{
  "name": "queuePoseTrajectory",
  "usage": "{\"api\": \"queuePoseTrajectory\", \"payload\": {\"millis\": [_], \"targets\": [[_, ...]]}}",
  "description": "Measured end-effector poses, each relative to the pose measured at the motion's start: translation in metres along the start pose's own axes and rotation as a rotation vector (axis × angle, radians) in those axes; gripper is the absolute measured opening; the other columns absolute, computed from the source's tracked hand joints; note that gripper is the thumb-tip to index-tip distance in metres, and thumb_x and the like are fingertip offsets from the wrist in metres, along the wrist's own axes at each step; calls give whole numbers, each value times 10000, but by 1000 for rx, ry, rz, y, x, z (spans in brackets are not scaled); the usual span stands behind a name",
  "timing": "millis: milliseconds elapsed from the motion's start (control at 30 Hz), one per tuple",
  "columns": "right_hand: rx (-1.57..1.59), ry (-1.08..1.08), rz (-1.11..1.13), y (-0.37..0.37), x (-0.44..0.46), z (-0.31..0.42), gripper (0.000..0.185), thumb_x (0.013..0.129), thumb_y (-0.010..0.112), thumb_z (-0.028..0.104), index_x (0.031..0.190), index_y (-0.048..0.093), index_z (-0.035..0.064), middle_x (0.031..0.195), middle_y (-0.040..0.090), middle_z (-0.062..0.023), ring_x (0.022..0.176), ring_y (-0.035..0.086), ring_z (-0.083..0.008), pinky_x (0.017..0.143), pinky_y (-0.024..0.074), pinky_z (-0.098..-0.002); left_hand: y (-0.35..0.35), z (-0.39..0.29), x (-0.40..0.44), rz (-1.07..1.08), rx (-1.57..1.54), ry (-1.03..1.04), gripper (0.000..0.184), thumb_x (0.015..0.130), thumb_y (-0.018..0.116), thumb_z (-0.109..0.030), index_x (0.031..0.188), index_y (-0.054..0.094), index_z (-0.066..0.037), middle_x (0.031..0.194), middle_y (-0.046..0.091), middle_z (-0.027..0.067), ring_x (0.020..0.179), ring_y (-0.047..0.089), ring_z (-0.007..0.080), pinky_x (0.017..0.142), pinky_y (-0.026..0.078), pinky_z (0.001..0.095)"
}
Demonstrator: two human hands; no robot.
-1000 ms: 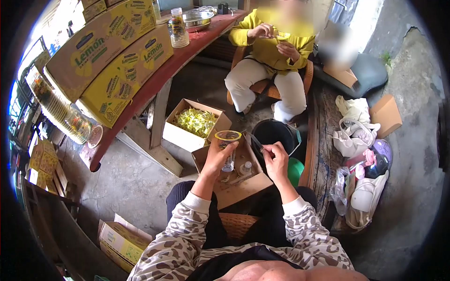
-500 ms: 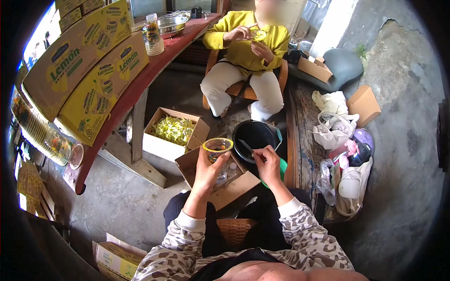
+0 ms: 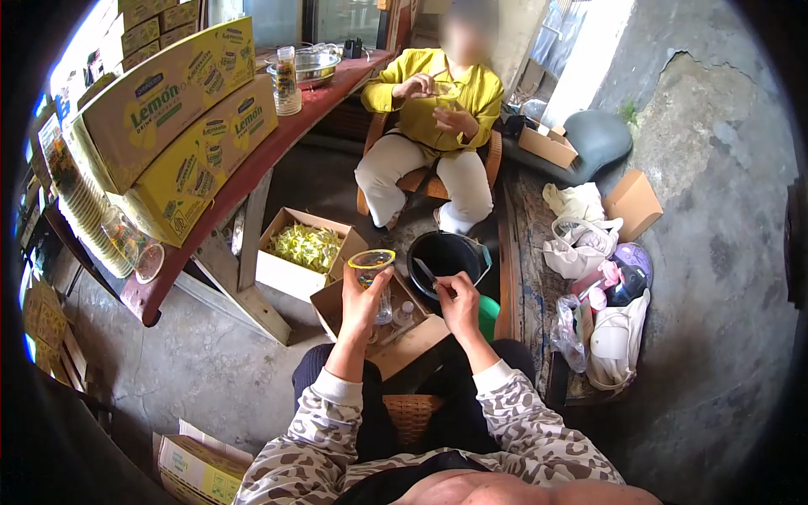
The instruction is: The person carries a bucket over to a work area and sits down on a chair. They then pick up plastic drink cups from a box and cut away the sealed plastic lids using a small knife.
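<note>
My left hand [image 3: 363, 300] is wrapped round a clear plastic cup [image 3: 370, 268] with a yellow rim and a coloured print. In my right hand [image 3: 459, 306] is a small knife [image 3: 425, 270], its blade pointing up and to the left, apart from the cup. Both hands are above an open cardboard box [image 3: 412, 343] that holds some clear plastic pieces and a small bottle. Just beyond my right hand stands a black bucket [image 3: 471, 252], with part of a green container [image 3: 488, 318] beside it.
A carton of yellow-green strips [image 3: 305, 249] sits on the floor ahead. Lemon drink cartons [image 3: 168, 101] and stacked cups [image 3: 84, 206] line the red table at left. A seated co-worker [image 3: 429, 143] holds a yellow-rimmed cup. Bags [image 3: 619, 337] lie on the right bench.
The whole view has shifted a little. The cup and knife remain in my hands, and the knife has tilted slightly. The co-worker's hands and cup have moved slightly.
</note>
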State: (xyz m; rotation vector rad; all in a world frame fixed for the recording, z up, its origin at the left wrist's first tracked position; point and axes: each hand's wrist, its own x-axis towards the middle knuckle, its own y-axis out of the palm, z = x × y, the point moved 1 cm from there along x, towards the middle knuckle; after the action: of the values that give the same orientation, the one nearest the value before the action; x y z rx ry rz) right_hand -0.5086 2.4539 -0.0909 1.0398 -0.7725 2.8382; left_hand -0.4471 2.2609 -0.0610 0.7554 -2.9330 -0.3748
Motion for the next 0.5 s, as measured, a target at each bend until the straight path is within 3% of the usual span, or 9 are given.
{"api": "queuePoseTrajectory", "payload": {"millis": [267, 500], "targets": [[16, -4, -2, 16, 5, -2, 97, 815, 694, -39, 891, 674, 19, 788, 589, -83, 650, 611, -198, 588, 481, -312, -7, 36, 19, -25, 39, 59, 489, 819, 761, -146, 1194, 497, 23, 1087, 633, 138, 1021, 616, 216, 890, 483, 315], [-19, 76, 0, 17, -6, -28, 63, 835, 685, -14, 888, 685, 21, 788, 597, -82, 643, 611, -186, 585, 473, -302, -16, 39, 25, 25, 96, 103, 683, 724, 811, -104, 1291, 448, 11, 1127, 628, 134, 1021, 628, 208, 900, 499, 315]]}}
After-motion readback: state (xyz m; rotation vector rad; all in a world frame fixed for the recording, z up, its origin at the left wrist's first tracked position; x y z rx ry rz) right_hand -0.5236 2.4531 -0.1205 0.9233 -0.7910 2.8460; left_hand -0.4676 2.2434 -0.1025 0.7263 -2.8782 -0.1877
